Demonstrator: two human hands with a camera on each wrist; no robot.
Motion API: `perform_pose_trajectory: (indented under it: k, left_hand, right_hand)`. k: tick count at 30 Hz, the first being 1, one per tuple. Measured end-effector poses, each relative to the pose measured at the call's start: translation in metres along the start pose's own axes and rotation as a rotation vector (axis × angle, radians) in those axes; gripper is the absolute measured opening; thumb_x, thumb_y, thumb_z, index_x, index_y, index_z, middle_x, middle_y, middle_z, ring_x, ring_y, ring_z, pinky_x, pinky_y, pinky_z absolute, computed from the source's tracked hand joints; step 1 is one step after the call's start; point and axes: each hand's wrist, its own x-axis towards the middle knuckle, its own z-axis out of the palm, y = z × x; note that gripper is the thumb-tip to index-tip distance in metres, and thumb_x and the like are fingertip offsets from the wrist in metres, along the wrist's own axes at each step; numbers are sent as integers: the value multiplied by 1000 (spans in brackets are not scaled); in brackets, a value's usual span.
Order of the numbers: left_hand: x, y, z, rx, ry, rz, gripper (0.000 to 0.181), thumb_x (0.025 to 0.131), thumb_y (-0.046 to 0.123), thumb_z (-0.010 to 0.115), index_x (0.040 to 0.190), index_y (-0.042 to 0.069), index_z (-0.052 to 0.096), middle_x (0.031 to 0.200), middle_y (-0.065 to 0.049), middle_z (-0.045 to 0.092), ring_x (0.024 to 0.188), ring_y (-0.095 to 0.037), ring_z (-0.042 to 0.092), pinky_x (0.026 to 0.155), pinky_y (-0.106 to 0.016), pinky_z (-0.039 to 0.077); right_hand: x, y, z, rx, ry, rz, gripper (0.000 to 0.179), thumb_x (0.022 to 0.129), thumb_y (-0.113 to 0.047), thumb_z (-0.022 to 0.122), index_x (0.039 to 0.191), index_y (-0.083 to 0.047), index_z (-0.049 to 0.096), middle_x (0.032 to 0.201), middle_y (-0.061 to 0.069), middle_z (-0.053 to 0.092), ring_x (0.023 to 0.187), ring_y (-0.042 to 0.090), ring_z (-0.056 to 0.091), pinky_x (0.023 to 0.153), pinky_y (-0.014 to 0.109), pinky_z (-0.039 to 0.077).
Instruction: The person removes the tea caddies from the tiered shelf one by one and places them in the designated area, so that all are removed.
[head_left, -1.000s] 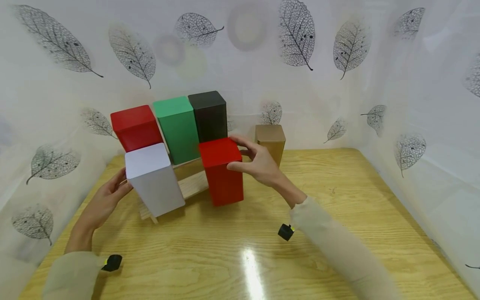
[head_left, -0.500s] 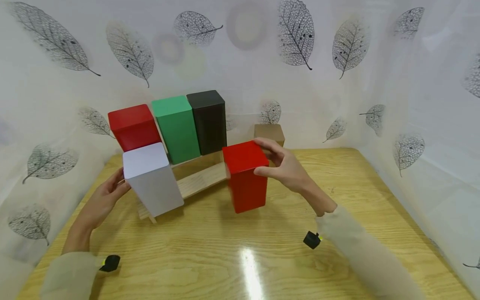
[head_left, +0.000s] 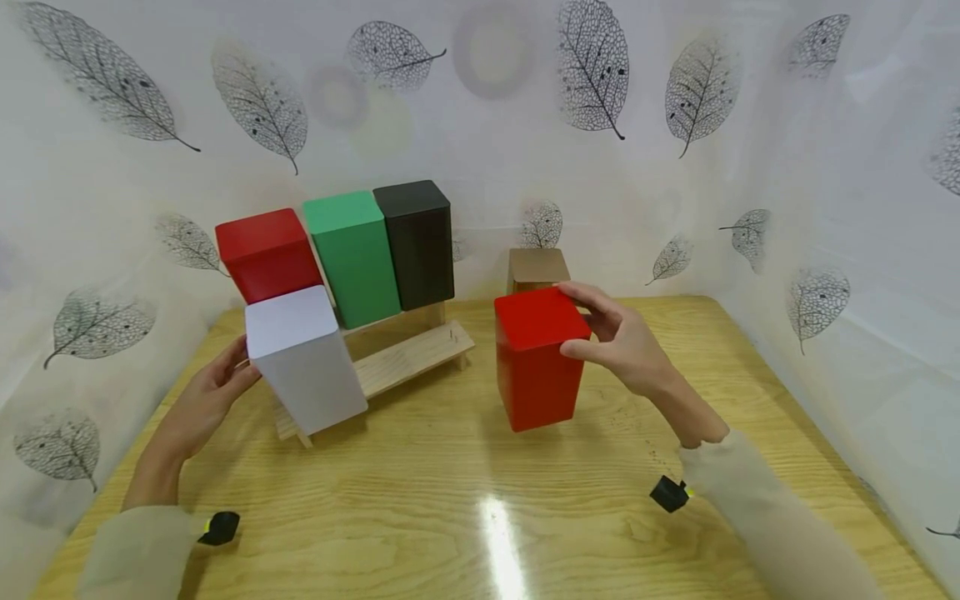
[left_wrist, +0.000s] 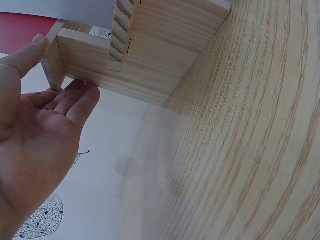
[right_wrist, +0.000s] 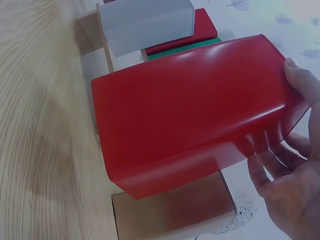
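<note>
My right hand (head_left: 626, 350) grips a bright red box (head_left: 542, 362) near its top, thumb on the front and fingers behind. In the right wrist view the red box (right_wrist: 190, 105) hides part of the scene behind it. At the left, my left hand (head_left: 201, 410) is at the end of a two-step wooden rack (head_left: 408, 360). The left wrist view shows its thumb and fingers on either side of an upright of the rack (left_wrist: 145, 60). A white box (head_left: 311, 354) stands on the lower step. Behind it, a dark red box (head_left: 272, 254), a green box (head_left: 354, 258) and a black box (head_left: 416, 246) line the upper step.
A gold-brown box (head_left: 538, 265) stands at the back of the wood-grain table (head_left: 420, 517), partly hidden by the red box. Leaf-patterned white sheeting (head_left: 480, 150) encloses the back and sides. Small black cameras are worn at both wrists.
My right hand has carried the red box rightward, away from the rack's lower step, uncovering that step's right end. My left hand stays at the rack.
</note>
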Motion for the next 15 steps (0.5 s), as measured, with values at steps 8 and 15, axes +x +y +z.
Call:
perform_pose_trajectory:
  k: [8, 15]
  left_hand:
    - [-1, 0, 1, -6, -6, 16, 74, 112, 35, 44, 167, 10, 0, 169, -24, 12, 147, -52, 23, 93, -8, 43]
    - [-1, 0, 2, 9, 0, 0, 74, 112, 35, 44, 167, 11, 0, 169, -24, 13, 147, -53, 24, 92, -8, 43]
  right_hand:
    - [-17, -1, -26, 53, 51, -20, 68, 90, 16, 68, 153, 4, 44, 144, 12, 53, 116, 24, 59, 88, 28, 58]
    - [-28, 1, -49, 90, 98, -13, 66, 92, 19, 60, 154, 3, 42, 145, 11, 52, 118, 20, 61, 91, 27, 57]
